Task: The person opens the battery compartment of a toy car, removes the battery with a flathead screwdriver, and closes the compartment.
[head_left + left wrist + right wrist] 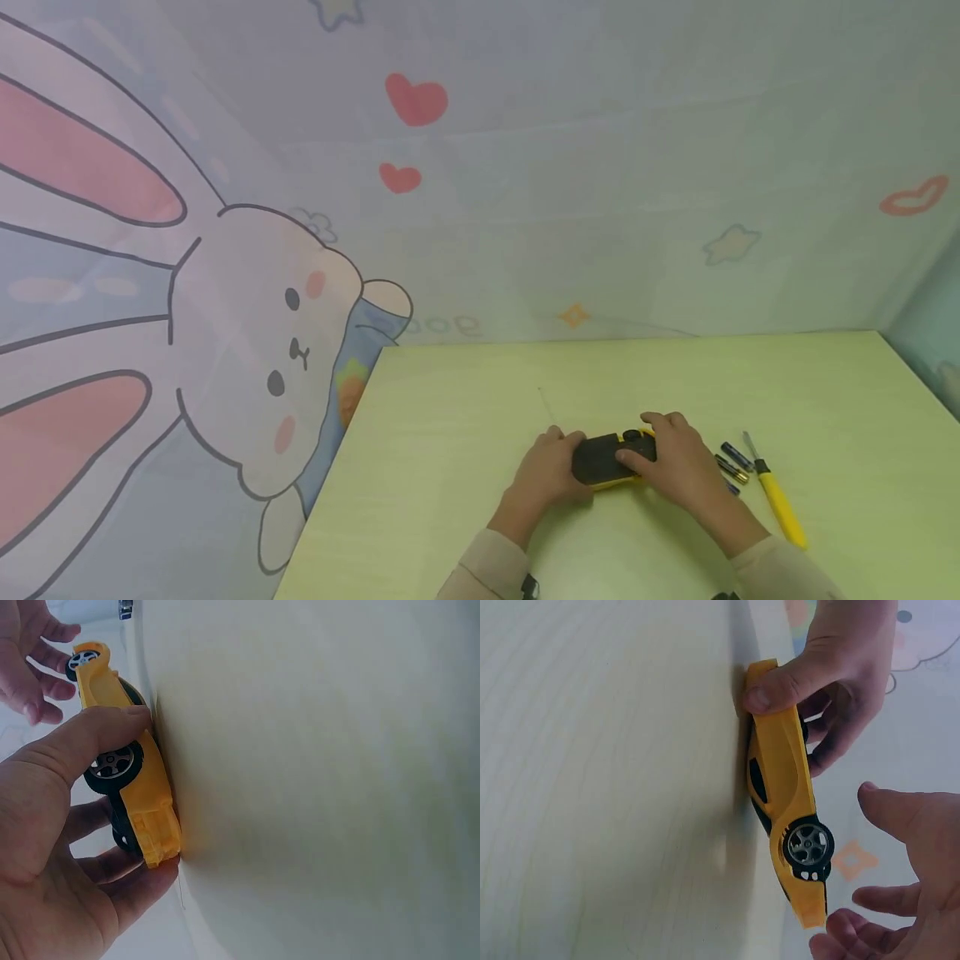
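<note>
A yellow toy car (600,461) is upside down over the table, its dark underside facing up. My left hand (551,468) grips one end of it, the thumb along the yellow side near a wheel in the left wrist view. Around the other end is my right hand (678,467), its thumb over the dark underside in the head view. In the right wrist view the right hand (930,870) has its fingers spread and loosely bent, beside the car (784,772) with a gap between them. The car's roof and side window face the tabletop.
Several batteries (732,470) lie on the table right of my right hand, partly hidden by it. Next to them is a screwdriver (782,508) with a yellow handle. The light table (450,400) meets a printed cloth backdrop (570,233) at its far edge.
</note>
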`<state>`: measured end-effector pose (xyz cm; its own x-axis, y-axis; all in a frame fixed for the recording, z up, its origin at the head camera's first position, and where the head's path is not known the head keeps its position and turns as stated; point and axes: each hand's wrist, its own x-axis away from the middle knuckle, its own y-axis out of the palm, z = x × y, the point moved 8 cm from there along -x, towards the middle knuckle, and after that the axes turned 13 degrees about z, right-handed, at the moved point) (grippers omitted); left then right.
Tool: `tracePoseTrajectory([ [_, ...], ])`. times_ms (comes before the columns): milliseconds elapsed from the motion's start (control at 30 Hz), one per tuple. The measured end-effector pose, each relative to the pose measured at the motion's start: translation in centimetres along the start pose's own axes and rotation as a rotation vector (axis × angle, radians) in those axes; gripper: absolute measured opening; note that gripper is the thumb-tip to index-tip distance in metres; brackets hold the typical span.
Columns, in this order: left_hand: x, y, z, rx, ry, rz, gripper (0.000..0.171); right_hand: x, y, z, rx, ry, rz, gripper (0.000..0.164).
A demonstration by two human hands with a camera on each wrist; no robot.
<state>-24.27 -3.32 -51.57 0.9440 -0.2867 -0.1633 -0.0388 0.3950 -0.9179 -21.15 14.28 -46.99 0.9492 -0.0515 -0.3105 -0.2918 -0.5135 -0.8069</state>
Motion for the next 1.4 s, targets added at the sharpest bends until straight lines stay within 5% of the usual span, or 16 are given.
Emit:
tracePoseTrajectory([
  [267, 0.2, 0.9, 0.3, -0.064, -0.034, 0.007, 0.083, 0.0, 1.3, 0.5, 0.098, 0.047, -0.059, 0.102],
  [767, 0.5, 0.3, 0.8, -0.090, -0.066, 0.007, 0.084, -1.2, 1.9, -0.1, 0.043, 0.024, -0.062, 0.084],
  [1133, -0.4, -0.2, 0.1, 0.003, -0.118, -0.032, 0.045, -1.7, 2.1, -0.7, 0.033, -0.019, -0.072, 0.077],
  [1400, -0.7, -0.2, -0.4, 0.142, -0.172, -0.028, 0.037, -1.8, 2.5, -0.6, 0.020, 0.004, -0.074, 0.075],
])
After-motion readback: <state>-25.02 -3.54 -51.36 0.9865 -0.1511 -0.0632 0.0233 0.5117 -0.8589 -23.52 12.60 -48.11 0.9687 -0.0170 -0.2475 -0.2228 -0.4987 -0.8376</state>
